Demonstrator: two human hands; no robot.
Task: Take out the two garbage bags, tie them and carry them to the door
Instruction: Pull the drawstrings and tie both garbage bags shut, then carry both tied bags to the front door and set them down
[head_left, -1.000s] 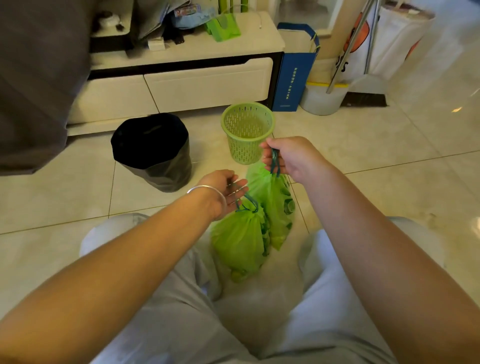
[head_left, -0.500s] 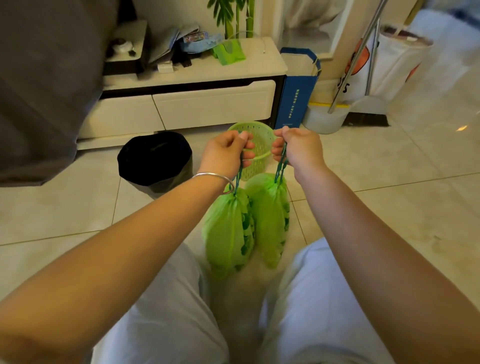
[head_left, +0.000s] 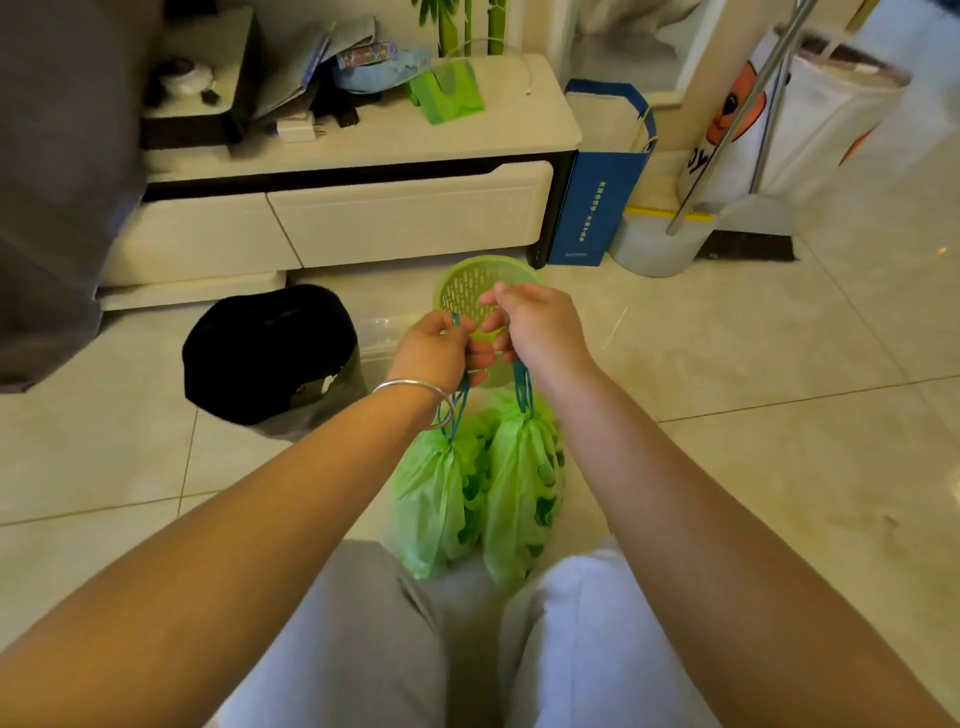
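Two green garbage bags hang side by side between my knees, both drawn tight at the neck by blue drawstrings. My left hand (head_left: 436, 348) grips the strings of the left bag (head_left: 431, 499). My right hand (head_left: 535, 330) grips the strings of the right bag (head_left: 524, 499). The two hands are close together, fingers nearly touching, in front of the green basket. Both bags are lifted clear of the floor.
An empty green plastic basket (head_left: 467, 280) stands on the tiled floor behind my hands. A bin with a black liner (head_left: 270, 353) is to the left. A white TV cabinet (head_left: 363, 218), a blue paper bag (head_left: 597, 202), a white bucket (head_left: 654, 249) and a mop handle (head_left: 727, 119) line the back.
My left hand closed on the left bag's drawstrings and lifted it. Both bags rose off the floor, and the two hands came together.
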